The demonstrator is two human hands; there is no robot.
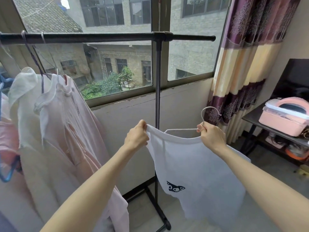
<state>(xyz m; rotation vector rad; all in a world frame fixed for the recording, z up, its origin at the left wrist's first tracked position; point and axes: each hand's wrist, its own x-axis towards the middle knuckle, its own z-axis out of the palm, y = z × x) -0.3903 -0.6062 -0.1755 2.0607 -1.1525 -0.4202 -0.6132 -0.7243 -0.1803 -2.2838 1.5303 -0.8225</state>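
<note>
A white T-shirt (pixel 197 166) with a small dark cat print hangs in front of me, partly on a thin metal hanger (pixel 182 130). My left hand (pixel 137 136) pinches the shirt's left shoulder. My right hand (pixel 211 136) grips the hanger at the base of its hook, by the neckline. The hook (pixel 209 111) curves up above my right hand. The hanger's right half is hidden inside the shirt. Both hands are well below the black rail (pixel 107 38) of the clothes rack.
Several pale garments (pixel 55 124) hang on hangers at the rail's left end. The rack's upright pole (pixel 158 84) stands just behind the shirt, before a window. A curtain (pixel 242 67) hangs at the right, beside a dark table (pixel 250 118) with a pink box (pixel 284 121).
</note>
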